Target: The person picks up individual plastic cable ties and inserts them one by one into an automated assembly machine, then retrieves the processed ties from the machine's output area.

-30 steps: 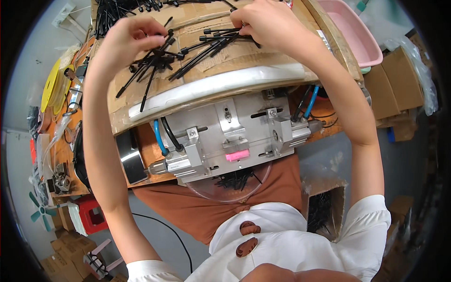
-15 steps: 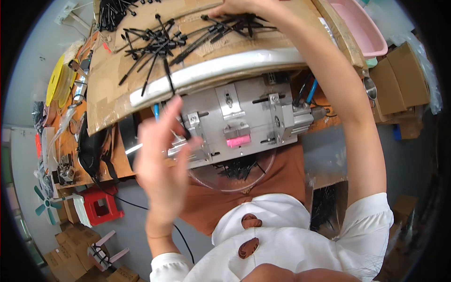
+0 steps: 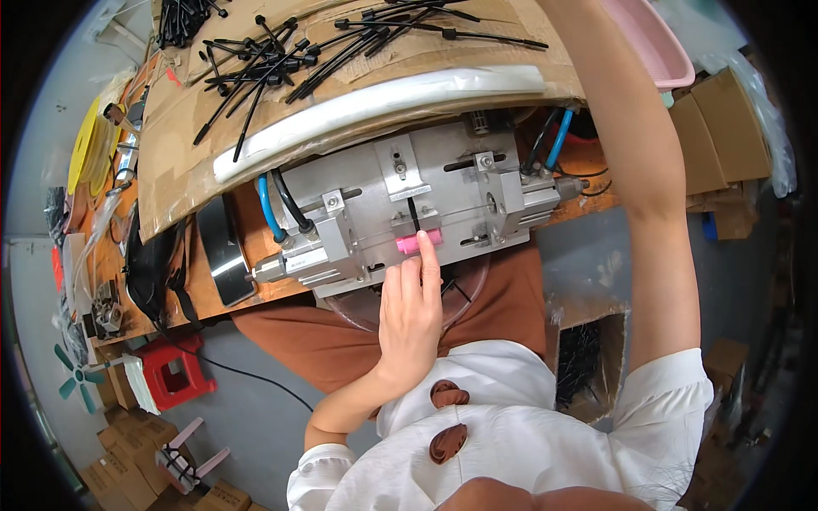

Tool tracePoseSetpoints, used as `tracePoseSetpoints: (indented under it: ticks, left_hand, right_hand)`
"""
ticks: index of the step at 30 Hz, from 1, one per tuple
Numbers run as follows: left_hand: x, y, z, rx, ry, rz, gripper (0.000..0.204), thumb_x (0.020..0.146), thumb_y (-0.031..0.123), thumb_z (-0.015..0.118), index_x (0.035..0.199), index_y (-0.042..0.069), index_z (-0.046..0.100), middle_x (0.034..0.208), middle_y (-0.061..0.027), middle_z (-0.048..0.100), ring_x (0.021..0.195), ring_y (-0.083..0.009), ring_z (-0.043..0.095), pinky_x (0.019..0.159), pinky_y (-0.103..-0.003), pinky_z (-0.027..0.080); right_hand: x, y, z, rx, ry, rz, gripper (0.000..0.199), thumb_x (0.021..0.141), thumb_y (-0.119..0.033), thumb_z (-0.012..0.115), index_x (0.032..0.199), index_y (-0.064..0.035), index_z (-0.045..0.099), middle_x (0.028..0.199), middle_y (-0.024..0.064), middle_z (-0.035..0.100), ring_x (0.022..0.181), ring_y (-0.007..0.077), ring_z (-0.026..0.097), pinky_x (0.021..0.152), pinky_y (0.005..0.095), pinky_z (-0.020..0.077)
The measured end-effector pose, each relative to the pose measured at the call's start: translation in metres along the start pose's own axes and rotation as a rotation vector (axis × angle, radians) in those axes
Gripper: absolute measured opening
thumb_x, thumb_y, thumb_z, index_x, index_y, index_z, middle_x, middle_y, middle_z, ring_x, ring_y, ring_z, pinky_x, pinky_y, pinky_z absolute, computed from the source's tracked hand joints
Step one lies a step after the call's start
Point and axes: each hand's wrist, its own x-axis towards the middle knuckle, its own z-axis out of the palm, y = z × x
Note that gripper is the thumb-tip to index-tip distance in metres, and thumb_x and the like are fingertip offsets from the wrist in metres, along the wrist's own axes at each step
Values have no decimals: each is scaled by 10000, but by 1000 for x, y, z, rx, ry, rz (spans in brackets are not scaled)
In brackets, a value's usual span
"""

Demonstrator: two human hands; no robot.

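Note:
My left hand (image 3: 409, 315) reaches up to the front of a grey metal machine (image 3: 460, 183) fixed at the bench edge. Its straight fingers end at a small pink block (image 3: 407, 244). A black cable tie (image 3: 412, 215) stands upright in the slot just above that block, and my fingertips meet its lower end. My right arm (image 3: 630, 145) stretches up across the bench, and its hand is past the top edge, out of sight. Several loose black cable ties (image 3: 281, 60) lie on a cardboard sheet (image 3: 179, 162) behind the machine.
A long white plastic strip (image 3: 375, 98) lies along the cardboard's front edge. Blue hoses (image 3: 269, 213) run into the machine. A pink tray (image 3: 656, 43) and cardboard boxes (image 3: 724, 128) are at right. On the floor at left stands a red stool (image 3: 175, 370).
My left hand left the pile of ties, swung down past the bench edge and now rests at the machine's pink block. My right hand moved farther up and out of the picture.

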Motion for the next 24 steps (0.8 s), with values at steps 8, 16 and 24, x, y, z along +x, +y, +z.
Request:
tracePoseSetpoints:
  ticks: [8, 16, 24]
  left_hand:
    - [4, -3, -11, -17, -41, -6, 715, 720, -72, 681, 1381, -25, 412, 937, -119, 507, 868, -273, 491, 762, -379, 438]
    - [212, -81, -77, 173, 337, 373, 328, 715, -130, 521, 996, 32, 566, 1015, -165, 578, 980, -337, 535, 834, -403, 460]
    - [249, -113, -89, -49, 178, 280, 179, 848, -58, 558, 1006, 23, 585, 910, -133, 653, 836, -228, 661, 695, -305, 493]
  right_hand:
    - [-41, 13, -30, 128, 148, 76, 253, 921, -214, 599, 916, 26, 680, 663, 59, 632, 589, 86, 559, 553, 252, 474]
    - [-39, 14, 1, -278, -135, -91, 144, 783, -115, 662, 844, 12, 696, 793, 185, 677, 749, 275, 666, 690, 368, 513]
    - [-67, 17, 22, -479, -141, 106, 139, 766, -179, 673, 843, -68, 706, 783, 168, 669, 783, 331, 659, 707, 410, 511]
